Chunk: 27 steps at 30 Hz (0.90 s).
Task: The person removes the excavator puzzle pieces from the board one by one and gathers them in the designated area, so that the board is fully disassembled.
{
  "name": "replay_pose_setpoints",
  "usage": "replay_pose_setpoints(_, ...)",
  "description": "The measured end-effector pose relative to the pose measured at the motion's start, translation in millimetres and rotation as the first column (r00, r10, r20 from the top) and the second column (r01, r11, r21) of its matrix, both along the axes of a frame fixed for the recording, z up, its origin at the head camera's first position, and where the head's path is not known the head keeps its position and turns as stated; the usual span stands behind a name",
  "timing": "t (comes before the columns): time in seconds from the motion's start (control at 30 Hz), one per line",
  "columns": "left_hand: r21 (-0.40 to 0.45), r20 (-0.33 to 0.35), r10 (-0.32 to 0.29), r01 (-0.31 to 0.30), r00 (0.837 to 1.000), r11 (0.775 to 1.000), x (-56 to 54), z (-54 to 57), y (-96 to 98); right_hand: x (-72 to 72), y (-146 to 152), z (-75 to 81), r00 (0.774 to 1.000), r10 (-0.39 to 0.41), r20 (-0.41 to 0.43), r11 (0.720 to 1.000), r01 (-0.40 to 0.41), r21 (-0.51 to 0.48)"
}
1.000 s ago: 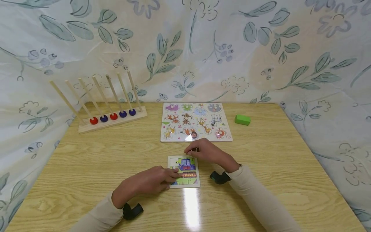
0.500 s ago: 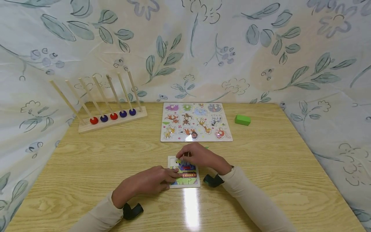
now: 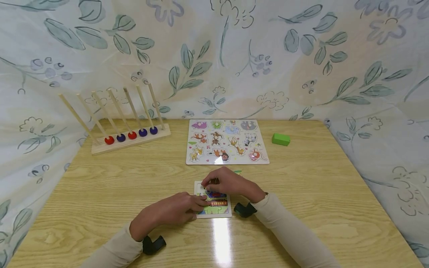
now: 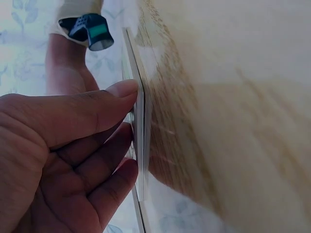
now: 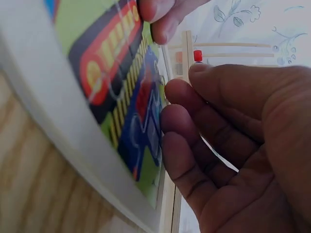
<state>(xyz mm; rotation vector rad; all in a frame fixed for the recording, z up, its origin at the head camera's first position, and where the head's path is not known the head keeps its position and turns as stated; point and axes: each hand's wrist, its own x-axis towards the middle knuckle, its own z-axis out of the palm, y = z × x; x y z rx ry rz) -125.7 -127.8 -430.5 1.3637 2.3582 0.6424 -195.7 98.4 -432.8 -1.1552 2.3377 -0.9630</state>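
Framed puzzle [image 3: 219, 204], lying flat on the table in front of the person, its pale frame [image 3: 229, 209] enclosing a picture of a blue and red vehicle with a yellow-and-black striped band; the upper left of the picture area shows pale. The left hand [image 3: 174, 209] rests at the left side, forefinger extended over the picture and thumb [image 4: 124, 88] against the frame's edge, the fingers laid on the puzzle rather than wrapped round it. The right hand [image 3: 228, 182] is bent over the upper part, covering some of the picture; its thumb [image 5: 201, 72] and forefinger stand narrowly together, and whether a piece lies between them cannot be told. Just beyond this hand is a small green item [image 3: 237, 172], partly hidden. Farther back lies an animal board [image 3: 241, 159] with animal figures, and to its right a green block [image 3: 280, 139]. At the back left stands a wooden rod stand [image 3: 132, 142] with seven upright rods and five beads, two red and three dark blue. All rest on the wood-grain table [image 3: 301, 167], backed by a leaf-patterned cloth [image 3: 241, 22]. Both forearms wear cream sleeves [image 3: 291, 223].
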Motion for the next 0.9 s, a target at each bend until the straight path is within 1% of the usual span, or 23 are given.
replay_pose_setpoints(0.23,0.013,-0.011,-0.003,0.003,1.0,1.0,0.5,-0.1,-0.4,-0.2,-2.0,-2.6,1.0,-0.002,-0.011,1.0,0.002,0.002)
replay_pose_setpoints(0.5,0.012,-0.01,0.0,0.0,1.0,1.0,0.5,0.0,1.6,0.3,-3.6,-1.0,0.995,-0.017,-0.1,1.0,0.018,0.007)
replay_pose_setpoints(0.7,0.019,0.023,0.013,-0.013,1.0,1.0,0.9,1.0,2.5,2.5,-4.0,0.1,0.998,0.009,-0.055,0.999,-0.012,-0.045)
replay_pose_setpoints(0.9,0.015,0.007,0.003,-0.003,1.0,1.0,0.6,2.0,2.3,3.9,-1.3,0.1,0.999,-0.045,-0.005,0.998,0.045,-0.049)
